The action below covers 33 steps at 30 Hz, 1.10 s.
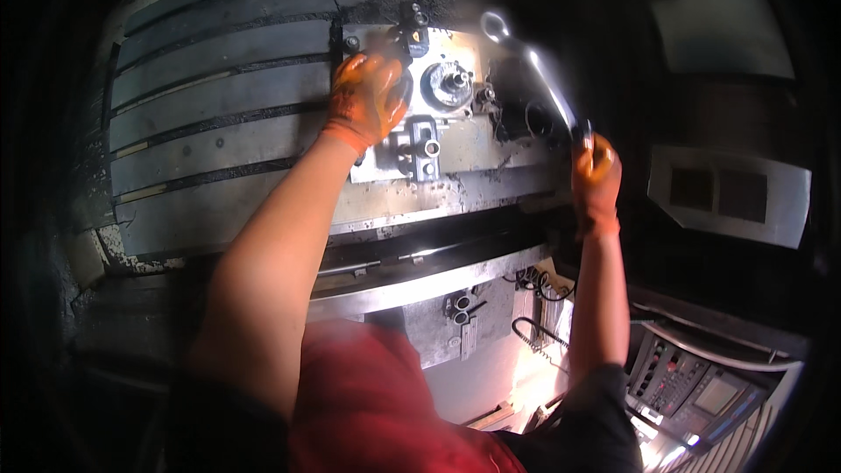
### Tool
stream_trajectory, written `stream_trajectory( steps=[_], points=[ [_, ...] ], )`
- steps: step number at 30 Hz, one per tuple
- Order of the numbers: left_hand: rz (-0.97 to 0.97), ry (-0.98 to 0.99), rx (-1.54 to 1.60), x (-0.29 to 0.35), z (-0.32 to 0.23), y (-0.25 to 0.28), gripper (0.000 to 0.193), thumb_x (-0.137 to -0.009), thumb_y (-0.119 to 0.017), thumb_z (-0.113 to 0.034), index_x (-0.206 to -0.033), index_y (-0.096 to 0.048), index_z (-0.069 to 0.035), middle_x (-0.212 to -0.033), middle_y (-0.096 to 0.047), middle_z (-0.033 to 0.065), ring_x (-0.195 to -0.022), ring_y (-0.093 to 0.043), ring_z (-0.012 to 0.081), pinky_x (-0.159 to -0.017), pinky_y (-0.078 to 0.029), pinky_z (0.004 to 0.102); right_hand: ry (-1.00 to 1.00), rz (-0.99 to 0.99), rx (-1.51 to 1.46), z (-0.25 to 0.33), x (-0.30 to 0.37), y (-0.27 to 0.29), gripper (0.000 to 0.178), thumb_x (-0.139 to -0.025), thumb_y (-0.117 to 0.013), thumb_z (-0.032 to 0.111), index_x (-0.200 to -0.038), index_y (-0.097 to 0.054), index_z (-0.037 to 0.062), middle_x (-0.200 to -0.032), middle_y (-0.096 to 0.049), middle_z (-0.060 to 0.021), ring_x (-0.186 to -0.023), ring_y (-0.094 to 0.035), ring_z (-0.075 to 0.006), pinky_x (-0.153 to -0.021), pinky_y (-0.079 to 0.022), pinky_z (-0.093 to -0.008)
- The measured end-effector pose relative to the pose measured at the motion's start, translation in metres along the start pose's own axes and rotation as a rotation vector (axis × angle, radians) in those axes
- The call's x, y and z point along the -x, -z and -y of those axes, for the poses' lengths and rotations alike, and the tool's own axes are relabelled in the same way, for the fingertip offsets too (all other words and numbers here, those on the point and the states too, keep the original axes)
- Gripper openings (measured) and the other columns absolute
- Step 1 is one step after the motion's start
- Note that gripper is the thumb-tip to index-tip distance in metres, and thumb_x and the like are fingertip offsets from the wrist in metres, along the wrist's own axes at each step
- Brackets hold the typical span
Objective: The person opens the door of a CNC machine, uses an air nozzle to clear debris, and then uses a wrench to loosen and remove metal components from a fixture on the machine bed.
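My right hand, in an orange glove, is closed round the handle end of a long shiny wrench. The wrench slants up and to the left, its ring end in the air beyond the plate. My left hand, gloved the same, is on the left part of a bright metal plate. Its fingers are curled, and what lies under them is hidden. Just right of it sits a round flanged part with a central stud. Dark clamp blocks with bolts stand above and below that part.
A slotted machine table stretches left under the plate, with dark chips in its slots. Nearer me runs a metal rail. A control panel with buttons and a screen stands at lower right, and a coiled cable hangs beside my right forearm.
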<state>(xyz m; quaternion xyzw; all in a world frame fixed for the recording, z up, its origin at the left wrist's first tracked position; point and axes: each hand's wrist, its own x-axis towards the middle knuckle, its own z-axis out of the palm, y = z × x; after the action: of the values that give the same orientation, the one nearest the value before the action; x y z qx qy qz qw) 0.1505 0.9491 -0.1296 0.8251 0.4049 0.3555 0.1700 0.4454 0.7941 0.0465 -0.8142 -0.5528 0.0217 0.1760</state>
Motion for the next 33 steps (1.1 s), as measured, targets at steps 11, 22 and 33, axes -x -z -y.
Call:
stream_trajectory(
  steps=[11, 22, 33],
  points=[
    [0.055, 0.087, -0.016, -0.010, -0.016, 0.018, 0.032, -0.062, -0.069, -0.014, -0.092, -0.063, -0.006, -0.086, -0.058, 0.0114, -0.085, -0.056, 0.0322, -0.086, -0.046, 0.0421, 0.475, 0.301, 0.220, -0.004, -0.194, -0.065, 0.025, -0.084, -0.068, 0.032, -0.093, -0.072, 0.0086, -0.087, -0.069, -0.0182, -0.084, -0.066, -0.0398, -0.070, -0.052, -0.0435],
    [-0.015, 0.066, -0.030, -0.006, -0.019, 0.017, 0.040, -0.061, -0.063, -0.015, -0.100, -0.067, -0.006, -0.088, -0.060, 0.0116, -0.083, -0.056, 0.0326, -0.081, -0.048, 0.0420, 0.740, 0.053, 0.041, -0.018, -0.216, -0.099, 0.021, -0.084, -0.062, 0.024, -0.089, -0.069, 0.0043, -0.086, -0.067, -0.0206, -0.085, -0.066, -0.0397, -0.072, -0.051, -0.0434],
    [-0.089, -0.054, -0.154, -0.005, -0.007, 0.005, 0.034, -0.071, -0.071, -0.019, -0.100, -0.060, -0.004, -0.094, -0.061, 0.0139, -0.092, -0.059, 0.0360, -0.087, -0.047, 0.0452, 0.450, -0.029, 0.240, -0.067, -0.251, -0.115, 0.037, -0.089, -0.062, 0.045, -0.090, -0.072, 0.0096, -0.092, -0.071, -0.0154, -0.092, -0.067, -0.0369, -0.078, -0.052, -0.0434]
  ],
)
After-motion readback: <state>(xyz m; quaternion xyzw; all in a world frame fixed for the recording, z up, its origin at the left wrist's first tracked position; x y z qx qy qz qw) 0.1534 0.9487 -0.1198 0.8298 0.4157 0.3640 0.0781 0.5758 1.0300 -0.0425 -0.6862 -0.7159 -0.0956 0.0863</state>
